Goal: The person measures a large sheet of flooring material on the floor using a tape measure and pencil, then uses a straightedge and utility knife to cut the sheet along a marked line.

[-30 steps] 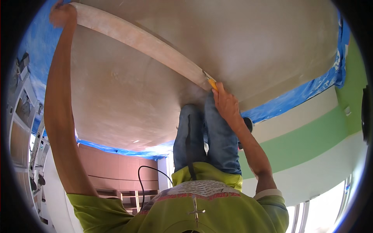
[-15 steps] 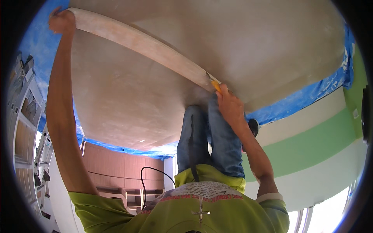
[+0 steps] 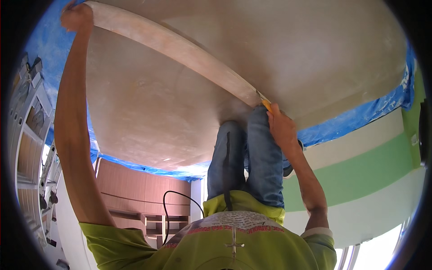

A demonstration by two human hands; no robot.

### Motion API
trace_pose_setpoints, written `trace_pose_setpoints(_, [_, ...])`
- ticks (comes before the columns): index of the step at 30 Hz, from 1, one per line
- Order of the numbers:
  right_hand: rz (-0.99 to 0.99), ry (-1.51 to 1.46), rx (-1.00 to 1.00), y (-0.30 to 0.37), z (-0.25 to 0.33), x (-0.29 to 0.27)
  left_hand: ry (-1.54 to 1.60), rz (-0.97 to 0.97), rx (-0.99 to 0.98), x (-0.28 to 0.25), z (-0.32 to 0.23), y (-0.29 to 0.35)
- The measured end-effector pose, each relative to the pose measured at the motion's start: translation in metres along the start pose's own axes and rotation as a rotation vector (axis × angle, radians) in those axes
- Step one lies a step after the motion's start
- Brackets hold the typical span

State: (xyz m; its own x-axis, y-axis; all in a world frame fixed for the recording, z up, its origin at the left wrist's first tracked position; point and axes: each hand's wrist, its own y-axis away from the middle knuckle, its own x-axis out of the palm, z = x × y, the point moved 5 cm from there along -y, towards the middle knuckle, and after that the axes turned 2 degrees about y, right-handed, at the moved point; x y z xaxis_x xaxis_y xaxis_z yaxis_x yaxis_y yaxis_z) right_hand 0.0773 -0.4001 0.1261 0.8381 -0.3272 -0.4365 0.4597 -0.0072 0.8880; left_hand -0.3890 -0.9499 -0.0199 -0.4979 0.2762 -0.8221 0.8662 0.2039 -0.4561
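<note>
A long, pale wooden board (image 3: 175,51) lies slantwise across a brown sheet-like surface (image 3: 144,99), from the far left down to my knees. My left hand (image 3: 77,19) is closed on the board's far end, its arm stretched out; some of the fingers are hidden or blurred. At the near end, beside my right knee, my right hand (image 3: 282,128) grips a utility knife (image 3: 267,105) with a yellow-orange handle. The dark tip of the knife meets the board's near end. Whether the blade touches wood or the brown surface is too small to tell.
Blue plastic sheeting (image 3: 351,123) borders the brown surface. A metal ladder (image 3: 29,135) stands at the left. Behind me are wooden cabinets (image 3: 135,180) and a looped black cable (image 3: 165,211). A wall with a green band (image 3: 351,180) is at the right.
My right hand and the knife have shifted a little to the right, as has the board's near end. My left hand appears slightly farther up and right; the whole view has also moved slightly.
</note>
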Motion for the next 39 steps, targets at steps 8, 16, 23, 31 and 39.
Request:
trace_pose_setpoints(8, [-0.018, 0.028, -0.022, 0.01, -0.025, 0.008, 0.052, 0.008, -0.003, 0.003, -0.004, 0.002])
trace_pose_setpoints(16, [-0.042, 0.031, -0.028, 0.009, -0.026, 0.009, -0.014, -0.007, 0.031, 0.005, -0.006, 0.0])
trace_pose_setpoints(23, [0.015, 0.046, 0.015, 0.007, -0.028, 0.011, -0.069, 0.031, -0.045, 0.0, -0.021, 0.013])
trace_pose_setpoints(31, [0.037, -0.154, 0.127, 0.016, 0.007, -0.03, -0.108, -0.04, -0.069, -0.021, -0.081, 0.021])
trace_pose_setpoints(39, [-0.125, -0.376, -0.245, -0.121, 0.222, -0.138, -0.118, 0.015, -0.174, -0.035, -0.084, 0.016])
